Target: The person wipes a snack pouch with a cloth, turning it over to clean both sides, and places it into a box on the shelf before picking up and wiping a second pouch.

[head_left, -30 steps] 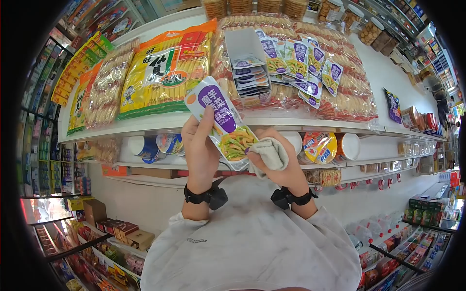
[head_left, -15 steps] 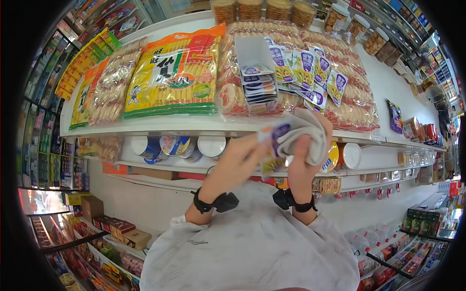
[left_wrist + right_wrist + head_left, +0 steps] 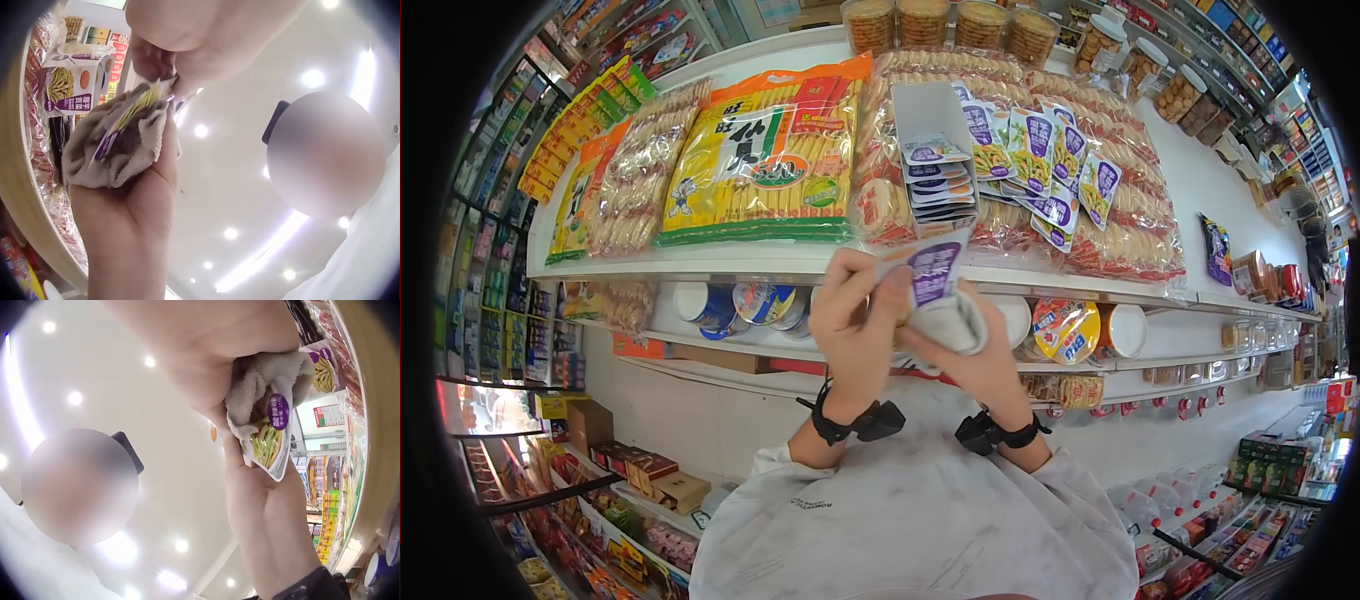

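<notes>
A white and purple snack packet (image 3: pixel 935 272) is between my two hands in front of the shelf edge. My left hand (image 3: pixel 855 315) pinches its left side, thumb on the printed face. A grey-white cloth (image 3: pixel 952 328) lies folded in my right hand (image 3: pixel 980 355), gripped around the packet's lower part. In the left wrist view the cloth (image 3: pixel 106 147) wraps both sides of the packet (image 3: pixel 128 122). The right wrist view shows a packet corner (image 3: pixel 269 447) with a noodle-like picture sticking out of the cloth (image 3: pixel 253 397).
On the shelf (image 3: pixel 790 262) an open display box (image 3: pixel 930 110) holds a row of similar packets. Several loose packets (image 3: pixel 1035 150) lie beside it on bagged crackers (image 3: pixel 1140 235). A big yellow snack bag (image 3: pixel 760 160) lies left. Tubs (image 3: pixel 1065 330) stand on the shelf below.
The cloth moved up and right over the packet, then back down toward the middle. The packet, first held out with its face showing, is now partly wrapped by the cloth.
</notes>
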A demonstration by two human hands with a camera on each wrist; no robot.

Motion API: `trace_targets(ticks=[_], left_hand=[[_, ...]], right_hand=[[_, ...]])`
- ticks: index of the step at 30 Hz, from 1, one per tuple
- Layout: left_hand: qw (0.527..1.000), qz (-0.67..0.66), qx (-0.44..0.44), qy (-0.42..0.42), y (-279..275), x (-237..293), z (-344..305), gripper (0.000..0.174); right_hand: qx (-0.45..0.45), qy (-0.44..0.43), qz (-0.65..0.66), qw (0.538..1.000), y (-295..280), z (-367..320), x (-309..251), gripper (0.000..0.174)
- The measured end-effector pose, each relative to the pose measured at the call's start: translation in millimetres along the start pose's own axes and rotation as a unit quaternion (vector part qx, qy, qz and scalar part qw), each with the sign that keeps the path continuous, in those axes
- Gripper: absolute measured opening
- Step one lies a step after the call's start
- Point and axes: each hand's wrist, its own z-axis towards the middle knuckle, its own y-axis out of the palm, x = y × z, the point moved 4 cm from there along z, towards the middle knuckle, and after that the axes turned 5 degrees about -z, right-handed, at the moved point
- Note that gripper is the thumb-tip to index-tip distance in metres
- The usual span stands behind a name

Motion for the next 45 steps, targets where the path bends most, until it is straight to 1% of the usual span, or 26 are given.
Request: trace_targets(ticks=[1,2,4,5,8,10,14,17,19,20,22,23,25,26,27,29,30,31,32,34,35,38,39,42,43,45], left_hand=[[1.0,-0.002,0.018,-0.002,-4,0,0,0.015],[0.999,-0.004,0.036,-0.003,-7,-1,1,0.018],[0.994,-0.049,0.086,-0.038,-10,-6,3,0.023],[0.99,-0.072,0.111,-0.055,-12,-9,4,0.026],[0.982,-0.085,0.146,-0.078,-14,-8,8,0.028],[0.978,-0.113,0.149,-0.093,-15,-8,10,0.027],[0.964,-0.187,0.129,-0.139,-15,-10,13,0.026],[0.95,-0.218,0.13,-0.182,-15,-16,14,0.026],[0.946,-0.231,0.136,-0.179,-18,-22,16,0.025],[0.945,-0.238,0.139,-0.178,-21,-24,19,0.025],[0.935,-0.223,0.219,-0.167,-43,-28,34,0.024],[0.928,-0.215,0.258,-0.161,-55,-28,39,0.024],[0.944,-0.202,0.229,-0.122,-68,-22,42,0.024],[0.952,-0.195,0.213,-0.104,-69,-20,43,0.025],[0.95,-0.18,0.232,-0.106,-68,-20,43,0.027],[0.983,-0.08,0.111,-0.121,-47,-15,30,0.023],[0.99,-0.029,0.051,-0.125,-34,-14,22,0.022],[0.989,-0.038,0.013,-0.14,-21,-15,15,0.017],[0.987,-0.047,-0.025,-0.154,-9,-16,9,0.012],[0.986,-0.067,-0.054,-0.146,12,-12,2,0.014],[0.984,-0.077,-0.069,-0.143,18,-11,1,0.016],[0.985,-0.038,-0.085,-0.143,19,-20,-3,0.017],[0.979,-0.056,-0.1,-0.168,19,-22,-6,0.014],[0.975,-0.046,-0.15,-0.155,20,-23,-5,0.012],[0.982,-0.05,-0.122,-0.135,19,-21,-4,0.011],[0.989,-0.052,-0.054,-0.131,15,-25,-2,0.011]], right_hand=[[-0.018,0.008,0.02,1.0,8,1,-2,0.036],[-0.025,0.0,0.007,1.0,11,1,1,0.036],[-0.04,-0.017,-0.018,0.999,14,1,7,0.035],[-0.037,-0.031,-0.036,0.998,15,1,6,0.034],[-0.022,-0.061,-0.074,0.995,17,-2,-1,0.033],[-0.003,-0.076,-0.08,0.994,16,-3,-6,0.033],[0.0,-0.106,-0.108,0.989,11,-5,-11,0.033],[0.001,-0.122,-0.134,0.983,9,-6,-16,0.034],[0.001,-0.124,-0.146,0.981,7,-6,-17,0.034],[-0.018,-0.128,-0.126,0.984,5,-8,-15,0.035],[-0.056,-0.135,-0.087,0.985,-3,-13,-5,0.037],[0.014,-0.16,-0.109,0.981,-13,-16,-2,0.036],[0.158,-0.205,-0.151,0.954,-31,-24,3,0.034],[0.194,-0.155,-0.09,0.965,-39,-19,12,0.033],[0.226,-0.103,-0.029,0.968,-48,-8,20,0.031],[0.265,-0.041,0.094,0.959,-49,-2,22,0.028],[0.271,-0.031,0.155,0.95,-38,2,7,0.027],[0.275,-0.021,0.215,0.937,-32,4,0,0.026],[0.244,-0.013,0.177,0.953,-29,4,1,0.026],[0.183,0.002,0.102,0.978,-23,3,5,0.024],[0.18,-0.028,0.037,0.983,-22,7,-1,0.022],[0.237,-0.03,-0.011,0.971,-32,4,3,0.019],[0.259,-0.033,-0.014,0.965,-37,5,5,0.02],[0.257,-0.039,0.061,0.964,-42,7,-2,0.022],[0.244,-0.024,0.058,0.968,-42,7,2,0.024],[0.178,-0.003,0.054,0.983,-31,7,-1,0.026]])
